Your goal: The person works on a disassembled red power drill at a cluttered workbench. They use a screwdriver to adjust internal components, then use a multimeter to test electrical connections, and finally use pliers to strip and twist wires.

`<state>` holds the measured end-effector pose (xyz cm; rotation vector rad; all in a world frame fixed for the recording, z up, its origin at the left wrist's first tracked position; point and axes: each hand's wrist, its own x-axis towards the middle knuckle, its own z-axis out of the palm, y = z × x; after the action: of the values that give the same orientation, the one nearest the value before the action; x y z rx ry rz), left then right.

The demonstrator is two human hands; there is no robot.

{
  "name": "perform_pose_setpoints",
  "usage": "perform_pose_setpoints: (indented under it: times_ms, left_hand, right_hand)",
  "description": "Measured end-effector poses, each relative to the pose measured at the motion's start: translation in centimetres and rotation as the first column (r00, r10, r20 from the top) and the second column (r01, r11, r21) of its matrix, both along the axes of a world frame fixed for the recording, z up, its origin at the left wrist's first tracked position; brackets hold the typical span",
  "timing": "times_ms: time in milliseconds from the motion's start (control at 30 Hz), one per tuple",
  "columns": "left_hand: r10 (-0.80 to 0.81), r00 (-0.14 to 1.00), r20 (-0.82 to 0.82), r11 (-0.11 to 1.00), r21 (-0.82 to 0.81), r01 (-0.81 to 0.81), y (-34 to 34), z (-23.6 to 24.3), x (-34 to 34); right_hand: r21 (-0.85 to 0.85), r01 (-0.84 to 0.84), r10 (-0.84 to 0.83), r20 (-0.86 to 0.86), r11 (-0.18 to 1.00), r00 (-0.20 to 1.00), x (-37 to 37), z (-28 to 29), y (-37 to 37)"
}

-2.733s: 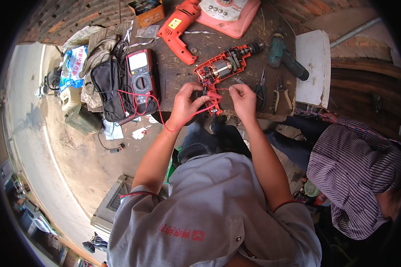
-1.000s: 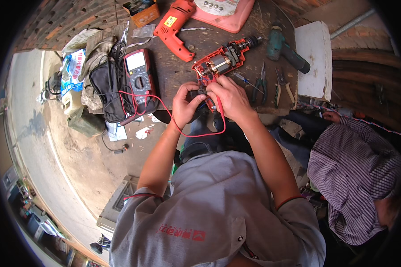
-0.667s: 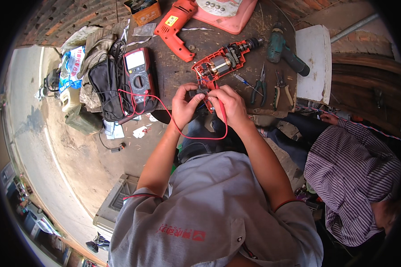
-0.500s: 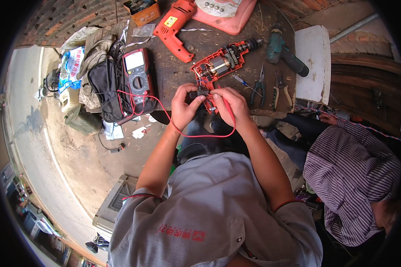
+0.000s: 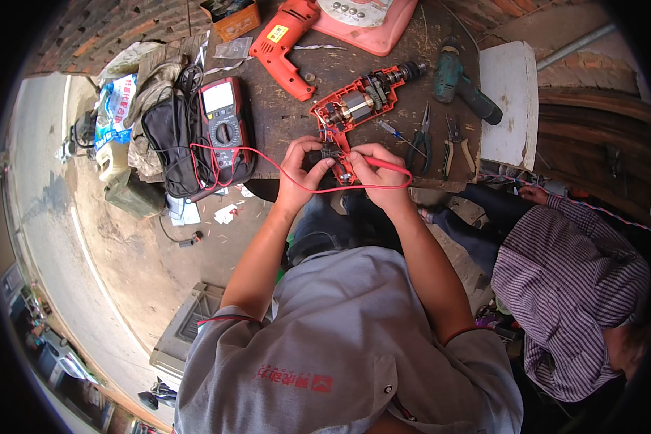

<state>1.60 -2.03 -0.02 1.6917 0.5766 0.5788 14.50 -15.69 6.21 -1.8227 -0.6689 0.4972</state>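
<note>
An opened red electric drill lies on the bench with its motor and wiring bare, its handle pointing toward me. At that handle my left hand pinches a small black switch-like part between thumb and fingers. My right hand is closed on a red test probe, its tip end directed at the black part. Whether the tip touches cannot be made out. A red lead loops from the probe to a red-and-grey multimeter at the left, whose display digits are unreadable.
A red drill housing lies behind. To the right are a screwdriver, pliers, wire strippers and a teal cordless drill. A black pouch sits left. A person in a checked shirt is low at the right.
My right hand has rolled, turning the probe from slanting toward me to lying nearly sideways. The red lead's loop has swung up and to the right. My left hand stays at the black part.
</note>
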Motion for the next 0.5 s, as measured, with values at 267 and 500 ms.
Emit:
perform_pose_setpoints:
  times_ms: [267, 500]
  left_hand:
    - [-0.009, 1.0, 0.007, 1.0, 0.014, 0.009, 0.06, -0.19, -0.07]
    - [-0.012, 1.0, 0.007, 0.999, -0.042, 0.013, 0.08, -0.95, -0.18]
  right_hand:
    - [0.01, -0.005, 0.004, 0.04, 1.0, 0.999, -0.19, -0.23, 0.01]
    - [0.017, 0.005, -0.006, 0.06, 1.0, 0.998, -0.84, -0.22, -0.07]
